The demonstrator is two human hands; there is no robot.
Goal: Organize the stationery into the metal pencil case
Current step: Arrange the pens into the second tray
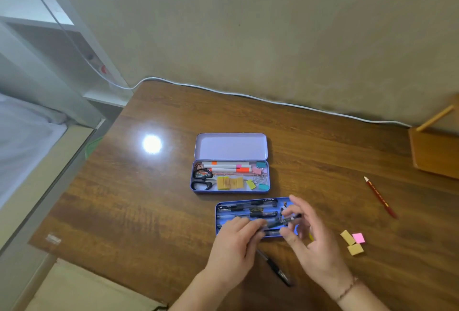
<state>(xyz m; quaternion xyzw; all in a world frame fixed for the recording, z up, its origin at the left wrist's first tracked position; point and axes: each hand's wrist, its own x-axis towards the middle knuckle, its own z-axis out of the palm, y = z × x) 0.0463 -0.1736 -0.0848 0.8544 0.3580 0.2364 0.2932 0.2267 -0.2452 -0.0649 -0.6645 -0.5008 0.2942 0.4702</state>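
— On the wooden table (154,199), what is laid out?

— An open metal pencil case (229,177) sits mid-table, its lid (231,146) tipped back. Its base holds white markers (224,166), black-handled scissors (202,179), yellow sticky-note pads (229,183) and coloured binder clips (260,175). Just in front of it lies a blue inner tray (248,216) with several black pens lying lengthwise in it.

— And the hands?

— Both are over the near edge of that tray, holding one black pen (285,220) between them. The left hand (236,238) has its fingers curled round the pen's left part; the right hand (308,233) pinches the other end with thumb and fingertips, the remaining fingers spread loosely. A thin bracelet shows on the right wrist.

— Anything still loose on the table?

— Another black pen (274,267) lies near the person, partly under the left hand. To the right are two tan sticky pads (351,242) touching a pink one (359,238), and farther off a red pencil (380,197). A white cable (273,101) runs along the wall.
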